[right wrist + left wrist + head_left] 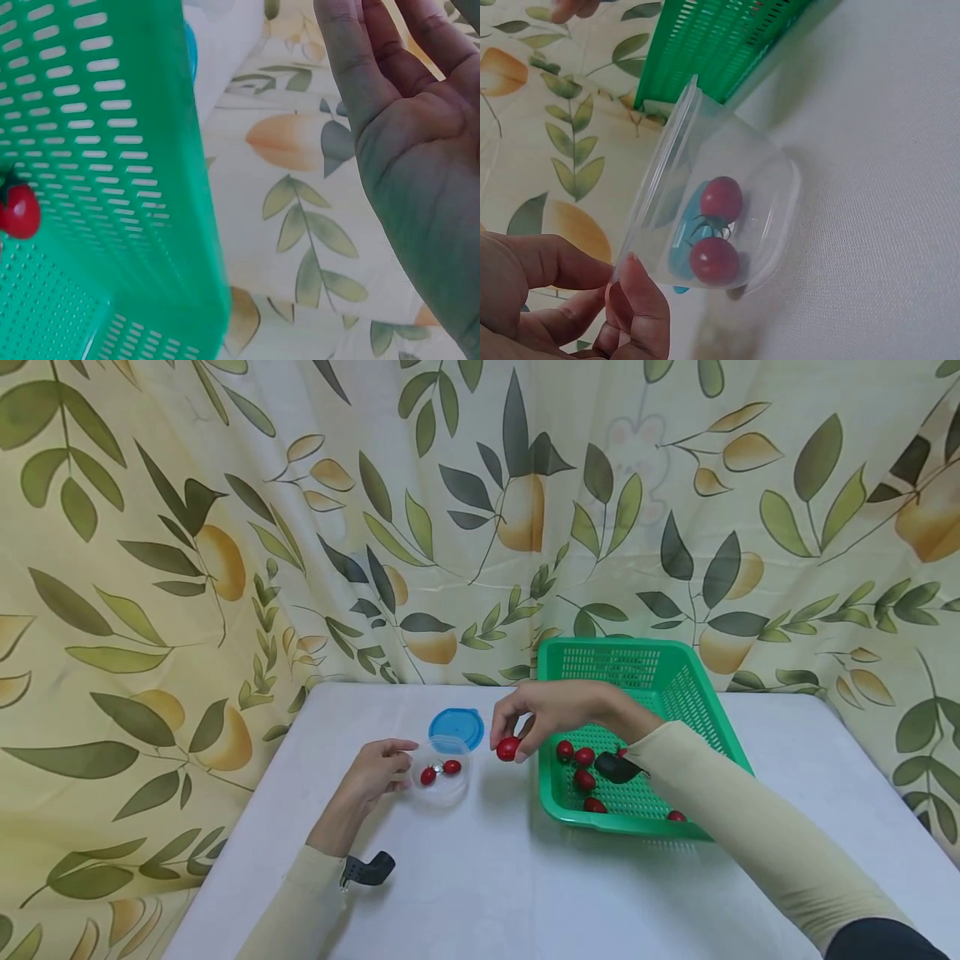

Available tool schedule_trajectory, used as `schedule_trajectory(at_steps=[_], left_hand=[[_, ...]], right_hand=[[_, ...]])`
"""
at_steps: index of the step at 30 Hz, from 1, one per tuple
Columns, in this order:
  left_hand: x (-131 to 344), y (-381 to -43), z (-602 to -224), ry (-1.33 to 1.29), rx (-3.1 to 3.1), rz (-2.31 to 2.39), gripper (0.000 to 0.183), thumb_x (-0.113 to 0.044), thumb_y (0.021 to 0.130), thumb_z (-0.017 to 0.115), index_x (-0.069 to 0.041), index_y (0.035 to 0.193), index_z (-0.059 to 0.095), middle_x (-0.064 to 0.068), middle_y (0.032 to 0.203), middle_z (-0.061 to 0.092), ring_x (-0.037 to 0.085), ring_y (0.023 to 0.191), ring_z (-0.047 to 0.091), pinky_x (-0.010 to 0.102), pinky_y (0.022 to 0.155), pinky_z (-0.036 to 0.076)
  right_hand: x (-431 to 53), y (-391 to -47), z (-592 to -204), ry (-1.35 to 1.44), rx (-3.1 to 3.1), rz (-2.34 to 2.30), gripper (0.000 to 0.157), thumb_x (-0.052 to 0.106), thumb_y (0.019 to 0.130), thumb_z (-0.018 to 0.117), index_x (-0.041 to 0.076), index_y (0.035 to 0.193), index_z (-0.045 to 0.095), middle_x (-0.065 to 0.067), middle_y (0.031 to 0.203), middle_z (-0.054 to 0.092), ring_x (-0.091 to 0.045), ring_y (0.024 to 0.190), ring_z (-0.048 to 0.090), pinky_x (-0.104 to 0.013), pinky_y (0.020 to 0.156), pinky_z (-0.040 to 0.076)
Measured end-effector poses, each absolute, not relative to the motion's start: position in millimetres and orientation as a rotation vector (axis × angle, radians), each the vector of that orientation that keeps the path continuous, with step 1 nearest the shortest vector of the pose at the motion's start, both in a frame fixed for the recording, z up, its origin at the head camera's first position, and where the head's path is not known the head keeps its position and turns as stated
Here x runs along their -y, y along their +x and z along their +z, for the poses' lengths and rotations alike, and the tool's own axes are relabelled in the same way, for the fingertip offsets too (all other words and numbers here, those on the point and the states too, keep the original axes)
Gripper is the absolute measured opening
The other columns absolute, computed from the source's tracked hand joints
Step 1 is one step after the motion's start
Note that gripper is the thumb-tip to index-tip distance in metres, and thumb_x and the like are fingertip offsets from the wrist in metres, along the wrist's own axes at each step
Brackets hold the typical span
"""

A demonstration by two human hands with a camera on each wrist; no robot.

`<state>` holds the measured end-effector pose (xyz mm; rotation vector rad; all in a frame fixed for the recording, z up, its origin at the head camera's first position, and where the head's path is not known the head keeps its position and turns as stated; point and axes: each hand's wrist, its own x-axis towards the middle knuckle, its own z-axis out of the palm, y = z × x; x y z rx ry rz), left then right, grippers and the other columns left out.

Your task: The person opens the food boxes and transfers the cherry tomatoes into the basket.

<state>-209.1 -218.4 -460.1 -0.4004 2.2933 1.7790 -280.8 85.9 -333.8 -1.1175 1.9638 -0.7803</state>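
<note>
My right hand (pixel 551 714) pinches a red cherry tomato (pixel 507 748) between thumb and fingers, above the table by the left rim of the green basket (pixel 551 806). In the right wrist view that hand (pixel 427 142) shows at the right edge, its fingertips cut off. With thumb and finger my left hand (pixel 375 772) pinches the rim of a clear plastic tub (pixel 442 793). Two tomatoes (pixel 721 199) with green stems lie inside the tub, seen through its wall in the left wrist view, where the left hand (pixel 577 300) grips its edge.
A round blue lid (pixel 459 725) lies behind the tub on the white table (pixel 480 877). Several more tomatoes (pixel 584 780) sit in the basket, mostly along its left side. A leaf-and-fruit patterned curtain (pixel 465 527) hangs right behind the table.
</note>
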Motion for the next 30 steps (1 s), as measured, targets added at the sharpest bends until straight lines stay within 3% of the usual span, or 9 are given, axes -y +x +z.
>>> schedule_trajectory(at_steps=[12, 30], left_hand=[[217, -209, -460, -0.414, -2.306, 1.766, 0.033, -0.003, 0.098, 0.058, -0.002, 0.13, 0.065, 0.015, 0.108, 0.057, 0.023, 0.082, 0.057, 0.026, 0.068, 0.058], [219, -209, -462, -0.415, -2.306, 1.774, 0.032, -0.003, 0.098, 0.058, -0.002, 0.129, 0.066, 0.018, 0.114, 0.057, 0.024, 0.084, 0.058, 0.027, 0.069, 0.058]], right_hand=[[-121, -276, -336, -1.049, -2.056, -0.804, 0.032, 0.017, 0.085, 0.083, 0.021, 0.115, 0.073, 0.002, 0.113, 0.07, -0.023, 0.11, 0.063, -0.036, 0.087, 0.059], [-177, -284, -353, -1.014, -2.106, -0.926, 0.029, 0.017, 0.088, 0.08, 0.018, 0.116, 0.072, -0.002, 0.117, 0.068, -0.028, 0.111, 0.061, -0.042, 0.096, 0.055]])
